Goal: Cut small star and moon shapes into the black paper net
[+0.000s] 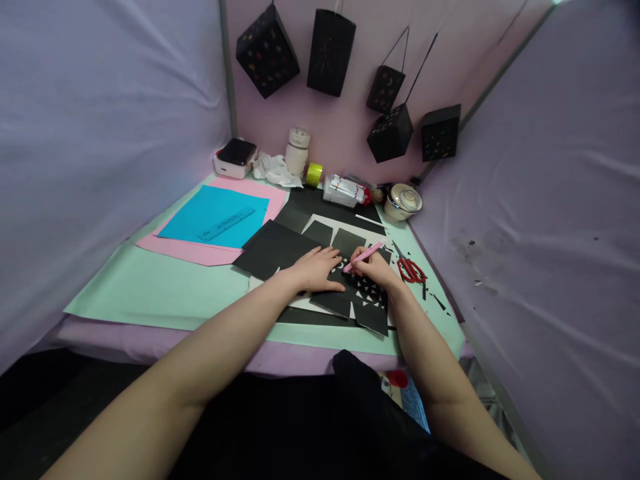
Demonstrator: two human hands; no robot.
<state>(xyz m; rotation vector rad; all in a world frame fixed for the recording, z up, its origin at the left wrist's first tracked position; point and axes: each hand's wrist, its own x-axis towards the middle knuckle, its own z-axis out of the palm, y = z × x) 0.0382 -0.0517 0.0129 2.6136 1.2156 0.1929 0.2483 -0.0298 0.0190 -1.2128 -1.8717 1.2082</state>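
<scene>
Black paper (342, 302) matt; pink pen (369, 253) probably smooth plastic; ruler (227, 225) see-through plastic; curtain (110, 100) creased cloth

Pinkish back wall (345, 130), lavender fabric (110, 120) on both sides, pale green tabletop (135, 290)

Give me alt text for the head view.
The right hand holds a pink pen-like tool over black paper with cut-out shapes, while the left hand rests on it. Red scissors lie to the right; black boxes hang behind.
</scene>
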